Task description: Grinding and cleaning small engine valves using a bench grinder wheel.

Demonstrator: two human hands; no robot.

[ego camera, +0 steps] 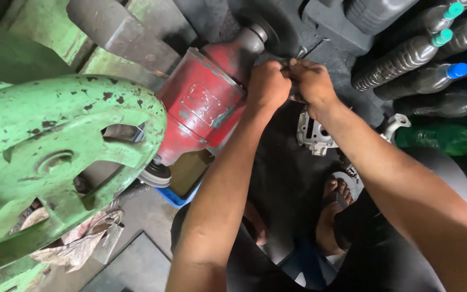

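Forearms near; left hand [267, 84] and right hand [312, 81] fisted together on a small dark part [293, 67].
Beside the red grinder motor [204, 103]; part looks stiff, light, greasy; pinch firmly at its edges.

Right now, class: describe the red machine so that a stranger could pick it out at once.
Start at the big green spoked wheel on the left. Directly right of it lies the red machine, a chunky motor body with a grey spindle end near both hands. It is the only red thing among green castings and dark bottles.
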